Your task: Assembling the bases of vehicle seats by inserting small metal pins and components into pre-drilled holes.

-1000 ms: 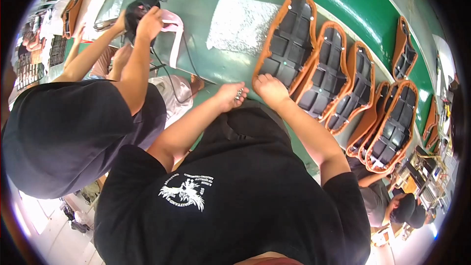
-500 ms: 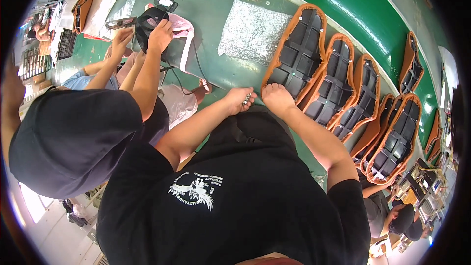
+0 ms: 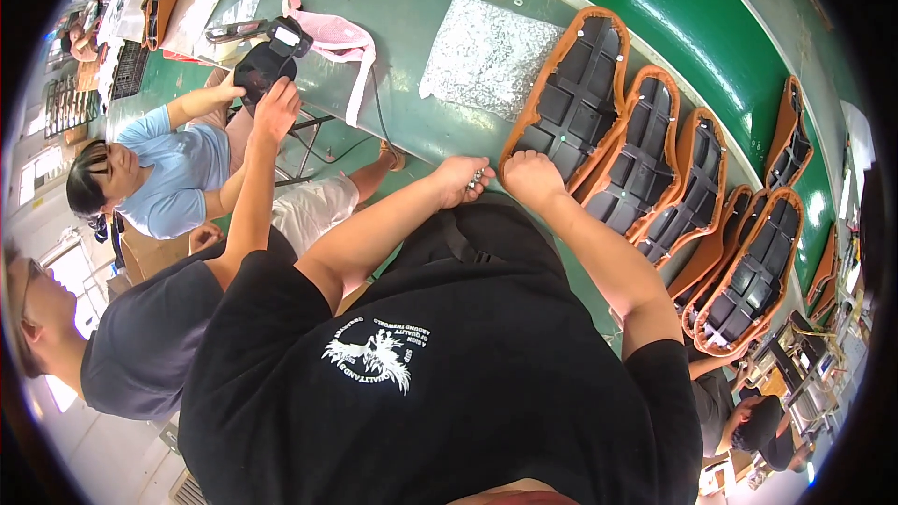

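My left hand (image 3: 465, 180) is closed around several small shiny metal pieces (image 3: 478, 177), which look like clips or fasteners; their exact kind is too small to tell. Just to its right, my right hand (image 3: 531, 178) is curled shut at the near end of an orange-brown upholstered panel (image 3: 567, 84). Its fingertips are hidden, so what they pinch does not show. The panel lies with its black ribbed plastic back up, its brown covering wrapped round the rim. Small light dots sit on the black back.
More such panels (image 3: 639, 136) overlap in a row to the right. A clear bag of small metal parts (image 3: 488, 54) lies on the green table (image 3: 402, 14). At the left, a co-worker holds a black object (image 3: 264, 70) beside a pink cloth (image 3: 339, 40); another person in light blue sits beyond.
The co-worker at my left has leaned back and moved the black object left and down, off the pink cloth. The person in light blue now shows. My hands have hardly moved.
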The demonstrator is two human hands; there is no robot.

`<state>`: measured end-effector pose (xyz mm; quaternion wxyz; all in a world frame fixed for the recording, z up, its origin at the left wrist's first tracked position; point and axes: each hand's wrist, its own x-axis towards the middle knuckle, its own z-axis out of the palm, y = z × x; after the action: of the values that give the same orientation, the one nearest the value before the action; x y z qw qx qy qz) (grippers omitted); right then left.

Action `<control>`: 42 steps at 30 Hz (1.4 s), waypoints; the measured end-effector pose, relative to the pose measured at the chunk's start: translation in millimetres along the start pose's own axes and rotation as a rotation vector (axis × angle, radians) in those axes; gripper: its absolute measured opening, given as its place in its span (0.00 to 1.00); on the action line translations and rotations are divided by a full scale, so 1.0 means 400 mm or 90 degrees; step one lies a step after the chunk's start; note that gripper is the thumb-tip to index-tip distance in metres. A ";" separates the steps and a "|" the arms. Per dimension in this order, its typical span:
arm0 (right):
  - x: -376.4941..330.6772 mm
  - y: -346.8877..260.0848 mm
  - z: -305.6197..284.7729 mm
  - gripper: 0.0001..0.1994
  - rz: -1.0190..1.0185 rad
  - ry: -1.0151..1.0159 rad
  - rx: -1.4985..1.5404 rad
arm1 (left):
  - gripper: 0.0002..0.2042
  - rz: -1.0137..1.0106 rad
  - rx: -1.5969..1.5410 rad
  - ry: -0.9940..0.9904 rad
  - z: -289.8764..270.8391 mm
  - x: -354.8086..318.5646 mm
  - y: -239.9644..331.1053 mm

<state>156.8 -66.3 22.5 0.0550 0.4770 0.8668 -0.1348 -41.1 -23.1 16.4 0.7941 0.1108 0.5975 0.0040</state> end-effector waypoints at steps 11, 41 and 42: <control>0.005 -0.009 -0.031 0.10 0.243 -0.038 0.118 | 0.14 0.002 0.025 -0.006 0.014 -0.009 -0.006; -0.039 0.102 0.070 0.06 0.649 0.513 1.587 | 0.15 -0.072 0.031 0.025 -0.013 0.033 0.131; -0.002 0.175 0.038 0.05 0.634 0.526 1.571 | 0.15 -0.067 0.035 0.022 -0.015 0.034 0.139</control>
<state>215.8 -35.8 -4.4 -0.6116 0.4763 -0.1161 -0.6209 -36.0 34.2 12.1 0.7793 0.1008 0.6163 -0.0521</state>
